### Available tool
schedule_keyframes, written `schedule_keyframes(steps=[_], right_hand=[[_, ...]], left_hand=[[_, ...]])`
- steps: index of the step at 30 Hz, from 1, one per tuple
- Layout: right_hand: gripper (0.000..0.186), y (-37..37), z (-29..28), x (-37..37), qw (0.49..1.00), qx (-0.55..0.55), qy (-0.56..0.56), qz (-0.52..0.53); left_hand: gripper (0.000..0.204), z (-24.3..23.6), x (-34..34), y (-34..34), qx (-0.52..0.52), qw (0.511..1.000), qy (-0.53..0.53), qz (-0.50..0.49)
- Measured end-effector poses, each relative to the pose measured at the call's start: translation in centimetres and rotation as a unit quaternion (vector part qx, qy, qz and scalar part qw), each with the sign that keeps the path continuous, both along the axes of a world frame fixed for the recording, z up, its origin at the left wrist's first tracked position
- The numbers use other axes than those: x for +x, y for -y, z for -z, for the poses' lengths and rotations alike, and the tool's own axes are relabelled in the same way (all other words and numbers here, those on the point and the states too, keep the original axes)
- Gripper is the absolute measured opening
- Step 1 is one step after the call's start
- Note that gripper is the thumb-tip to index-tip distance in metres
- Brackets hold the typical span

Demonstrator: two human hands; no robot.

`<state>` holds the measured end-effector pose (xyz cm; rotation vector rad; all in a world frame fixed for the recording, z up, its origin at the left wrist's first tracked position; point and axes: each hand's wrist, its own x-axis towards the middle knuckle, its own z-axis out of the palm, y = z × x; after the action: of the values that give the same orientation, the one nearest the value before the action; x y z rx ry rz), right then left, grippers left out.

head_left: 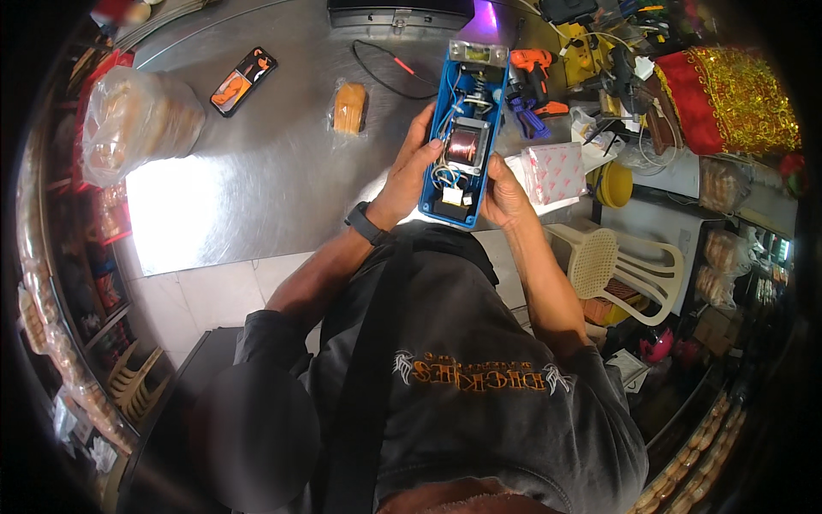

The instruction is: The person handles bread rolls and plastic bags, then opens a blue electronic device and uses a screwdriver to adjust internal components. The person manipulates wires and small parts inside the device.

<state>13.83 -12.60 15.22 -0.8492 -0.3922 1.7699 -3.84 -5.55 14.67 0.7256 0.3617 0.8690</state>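
Observation:
Above the near edge of the metal table I hold up an opened blue electrical device [431, 184], long and narrow like a heat sealer's body. Inside it sits a transformer [465, 146] with a copper winding, and thin wires and a white connector lie below it. At the far end are a spring and a metal bracket [478, 54]. My left hand [401, 187] grips its left side, the thumb over the rim by the transformer. On the right edge, my right hand [507, 195] is closed around the lower part; some fingers are hidden underneath.
On the metal table [291, 171] lie a phone [244, 81], a wrapped brown block [350, 108], a black cable [377, 73] and a bulging plastic bag [137, 124]. Right of the device are an orange drill [535, 73], blue clamp-like tool [528, 118] and pink-patterned packet [555, 171]. A plastic chair [592, 261] stands right.

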Motion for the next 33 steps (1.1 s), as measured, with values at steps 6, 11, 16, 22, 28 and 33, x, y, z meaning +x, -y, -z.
schedule_keyframes(steps=[6,11,16,22,28,33], right_hand=[[0.081,0.7,2.3,-0.5,0.997,-0.055,0.058,0.013],[0.092,-1.5,3.4,-1.7,0.912,-0.023,0.409,-0.012],[0.093,-2.6,6.3,-0.8,0.847,-0.010,0.529,-0.059],[0.093,-3.0,6.7,-0.1,0.737,-0.046,0.664,-0.115],[0.091,-2.2,6.8,-1.4,0.659,-0.086,0.731,-0.155],[0.086,-4.5,4.6,-3.2,0.640,-0.136,0.744,-0.136]], left_hand=[[0.065,1.7,-2.5,-0.4,0.055,0.992,-0.092,0.069],[0.077,2.1,-2.3,-0.2,-0.029,0.961,-0.259,0.091],[0.058,9.7,-0.6,-1.5,-0.072,0.975,-0.150,0.146],[0.070,11.7,-0.1,-2.8,-0.108,0.987,-0.114,0.039],[0.072,12.1,0.5,-10.8,-0.085,0.950,-0.295,-0.056],[0.076,7.3,2.5,-12.8,0.079,0.929,-0.362,-0.021]])
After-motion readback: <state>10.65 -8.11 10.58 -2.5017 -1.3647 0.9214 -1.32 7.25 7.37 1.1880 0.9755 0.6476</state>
